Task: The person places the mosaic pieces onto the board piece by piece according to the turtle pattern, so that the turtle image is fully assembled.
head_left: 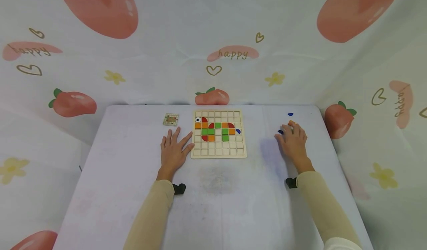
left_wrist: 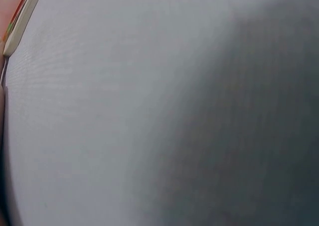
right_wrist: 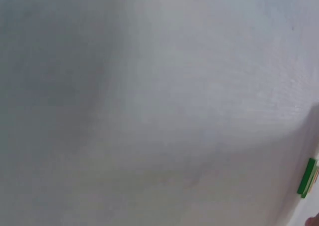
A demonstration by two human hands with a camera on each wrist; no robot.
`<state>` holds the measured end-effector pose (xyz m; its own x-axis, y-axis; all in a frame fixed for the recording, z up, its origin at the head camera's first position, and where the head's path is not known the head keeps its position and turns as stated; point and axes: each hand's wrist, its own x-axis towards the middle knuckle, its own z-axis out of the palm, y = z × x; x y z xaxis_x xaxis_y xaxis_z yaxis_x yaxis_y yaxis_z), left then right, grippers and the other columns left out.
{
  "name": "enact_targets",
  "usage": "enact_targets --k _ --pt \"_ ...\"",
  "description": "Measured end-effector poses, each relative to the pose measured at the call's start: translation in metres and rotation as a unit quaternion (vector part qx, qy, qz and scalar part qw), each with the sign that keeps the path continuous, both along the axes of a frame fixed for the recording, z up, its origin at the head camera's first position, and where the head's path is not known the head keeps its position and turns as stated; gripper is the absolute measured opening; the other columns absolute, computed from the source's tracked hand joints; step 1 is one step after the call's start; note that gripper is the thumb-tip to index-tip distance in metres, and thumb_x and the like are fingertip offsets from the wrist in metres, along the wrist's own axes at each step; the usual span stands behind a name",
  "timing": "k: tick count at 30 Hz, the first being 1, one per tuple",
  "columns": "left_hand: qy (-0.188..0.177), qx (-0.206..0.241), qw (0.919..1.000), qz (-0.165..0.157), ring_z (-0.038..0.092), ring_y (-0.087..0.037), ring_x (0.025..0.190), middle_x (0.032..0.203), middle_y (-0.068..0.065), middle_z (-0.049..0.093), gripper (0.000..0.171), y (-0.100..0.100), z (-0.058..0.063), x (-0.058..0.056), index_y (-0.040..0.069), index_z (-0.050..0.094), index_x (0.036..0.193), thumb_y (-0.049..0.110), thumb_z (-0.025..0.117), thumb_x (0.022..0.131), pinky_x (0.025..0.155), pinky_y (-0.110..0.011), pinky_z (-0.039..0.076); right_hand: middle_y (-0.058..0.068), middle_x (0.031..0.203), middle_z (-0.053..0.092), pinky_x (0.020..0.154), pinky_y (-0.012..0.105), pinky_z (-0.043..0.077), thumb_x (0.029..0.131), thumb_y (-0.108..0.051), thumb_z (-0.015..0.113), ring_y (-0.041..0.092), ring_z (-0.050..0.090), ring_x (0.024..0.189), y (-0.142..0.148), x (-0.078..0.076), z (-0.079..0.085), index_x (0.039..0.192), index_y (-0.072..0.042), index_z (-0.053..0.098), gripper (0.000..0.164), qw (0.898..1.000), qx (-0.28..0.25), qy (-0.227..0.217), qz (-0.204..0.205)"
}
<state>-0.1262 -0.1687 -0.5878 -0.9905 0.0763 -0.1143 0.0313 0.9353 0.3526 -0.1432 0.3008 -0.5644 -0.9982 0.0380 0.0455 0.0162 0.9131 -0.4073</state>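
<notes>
A wooden grid board point(head_left: 218, 153) bears red, orange, green and blue tiles and a white eye tile point(head_left: 198, 119) at its upper left. My left hand point(head_left: 173, 153) lies flat on the table with fingers spread, thumb and index tips right at the board's left edge. Over on the right, my right hand point(head_left: 294, 142) reaches down with fingers apart and slightly bent above loose tiles. An orange tile point(head_left: 292, 122) shows at its fingertips, and a blue tile point(head_left: 280, 132) beside its index finger. The right wrist view catches a green tile point(right_wrist: 307, 177) at its right edge, near a fingertip.
A small patterned card point(head_left: 171, 119) lies left of the board, beyond the left fingertips. Another blue tile point(head_left: 290, 114) sits near the table's back edge at right. White cloth with fruit prints point(head_left: 212, 96) hangs behind and beside the white table point(head_left: 220, 213).
</notes>
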Motion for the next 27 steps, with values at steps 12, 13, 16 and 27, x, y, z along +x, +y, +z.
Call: enact_targets --k 12,13,16,27 --pt "-0.004 -0.001 1.0000 0.001 -0.005 -0.037 0.161 0.174 -0.005 0.008 0.060 0.001 0.000 0.000 0.047 0.033 0.157 0.068 0.039 0.101 0.128 -0.062 0.000 0.029 0.150 0.042 0.103 0.069 0.025 0.099 -0.021 0.066 0.054 0.029 0.137 0.000 -0.004 0.000 0.120 0.000 0.065 0.030 0.997 -0.047 0.028 -0.050" --pt "-0.004 -0.001 1.0000 0.001 -0.005 -0.037 0.161 0.174 -0.005 0.008 0.060 0.001 0.000 0.000 0.047 0.033 0.157 0.068 0.039 0.101 0.128 -0.062 0.000 0.029 0.149 0.042 0.104 0.069 0.025 0.099 -0.020 0.067 0.054 0.029 0.137 0.000 -0.004 -0.001 0.119 0.000 0.066 0.028 0.997 -0.053 0.032 -0.053" --pt "-0.002 -0.001 1.0000 0.002 -0.004 -0.037 0.161 0.174 -0.005 0.009 0.060 0.001 -0.001 0.000 0.047 0.033 0.157 0.068 0.040 0.101 0.128 -0.062 0.001 0.029 0.145 0.046 0.104 0.068 0.025 0.099 -0.018 0.066 0.053 0.031 0.136 -0.003 -0.004 -0.003 0.114 0.000 0.067 0.024 0.995 -0.065 0.039 -0.058" --pt "0.009 0.004 1.0000 0.000 -0.003 -0.037 0.161 0.174 -0.005 0.010 0.059 0.000 -0.002 0.000 0.047 0.034 0.156 0.068 0.040 0.101 0.128 -0.062 0.002 0.024 0.138 0.051 0.108 0.065 0.025 0.101 -0.013 0.063 0.047 0.036 0.133 -0.028 -0.006 -0.007 0.110 0.002 0.068 0.018 0.997 -0.056 0.035 -0.030"
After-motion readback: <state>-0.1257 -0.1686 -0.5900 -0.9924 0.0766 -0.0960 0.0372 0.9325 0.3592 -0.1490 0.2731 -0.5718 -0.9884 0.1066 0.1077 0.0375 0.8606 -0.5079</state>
